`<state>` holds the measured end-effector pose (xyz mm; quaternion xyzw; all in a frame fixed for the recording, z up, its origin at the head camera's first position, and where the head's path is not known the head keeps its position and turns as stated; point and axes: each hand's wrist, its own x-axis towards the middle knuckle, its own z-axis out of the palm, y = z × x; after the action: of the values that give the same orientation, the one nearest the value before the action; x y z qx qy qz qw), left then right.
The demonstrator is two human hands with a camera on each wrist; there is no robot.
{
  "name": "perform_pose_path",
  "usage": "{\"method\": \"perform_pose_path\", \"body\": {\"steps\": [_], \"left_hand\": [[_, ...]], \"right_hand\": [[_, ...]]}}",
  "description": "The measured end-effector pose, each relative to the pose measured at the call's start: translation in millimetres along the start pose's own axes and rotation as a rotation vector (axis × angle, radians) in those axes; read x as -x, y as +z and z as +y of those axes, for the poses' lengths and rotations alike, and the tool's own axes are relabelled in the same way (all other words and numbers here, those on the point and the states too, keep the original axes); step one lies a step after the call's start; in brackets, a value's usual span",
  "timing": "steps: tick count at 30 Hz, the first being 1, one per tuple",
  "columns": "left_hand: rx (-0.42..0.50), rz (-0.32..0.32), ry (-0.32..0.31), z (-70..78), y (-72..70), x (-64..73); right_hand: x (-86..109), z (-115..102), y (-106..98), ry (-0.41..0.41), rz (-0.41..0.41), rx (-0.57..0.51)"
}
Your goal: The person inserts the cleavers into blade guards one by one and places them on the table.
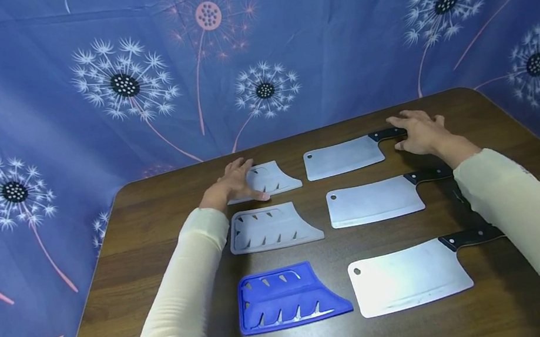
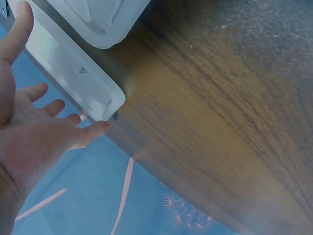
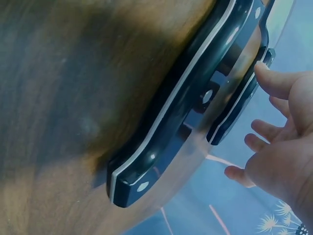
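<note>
Three cleavers lie in a column, blades to the left: the far cleaver (image 1: 343,157), the middle cleaver (image 1: 374,201) and the near cleaver (image 1: 408,277). Left of each is a blade cover: a far white cover (image 1: 274,178), a middle white cover (image 1: 274,227) and a blue cover (image 1: 288,296). My left hand (image 1: 234,183), fingers spread, is at the left end of the far white cover and hides part of it. At the far cleaver's black handle (image 3: 234,105) is my right hand (image 1: 421,132), fingers apart; whether the thumb touches the handle is unclear.
The brown wooden table (image 1: 156,259) ends just beyond the far cover and cleaver. Behind it hangs a blue cloth (image 1: 336,50) with a dandelion print. Both forearms reach over the table, the right sleeve (image 1: 536,219) above the nearer handles.
</note>
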<state>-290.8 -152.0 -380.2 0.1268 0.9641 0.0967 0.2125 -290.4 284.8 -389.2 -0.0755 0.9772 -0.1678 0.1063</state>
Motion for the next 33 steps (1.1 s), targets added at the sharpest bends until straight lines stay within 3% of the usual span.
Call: {"method": "perform_pose_path", "body": {"steps": [18,33], "left_hand": [[-0.047,-0.044,-0.041,5.1,1.9,-3.9],[-0.015,-0.044,-0.070,5.2,-1.2,-6.1]], "right_hand": [[-12.6,-8.1,6.8,0.043,-0.098,0.012],[-15.2,-10.2,11.9,0.036,-0.015,0.090]]}}
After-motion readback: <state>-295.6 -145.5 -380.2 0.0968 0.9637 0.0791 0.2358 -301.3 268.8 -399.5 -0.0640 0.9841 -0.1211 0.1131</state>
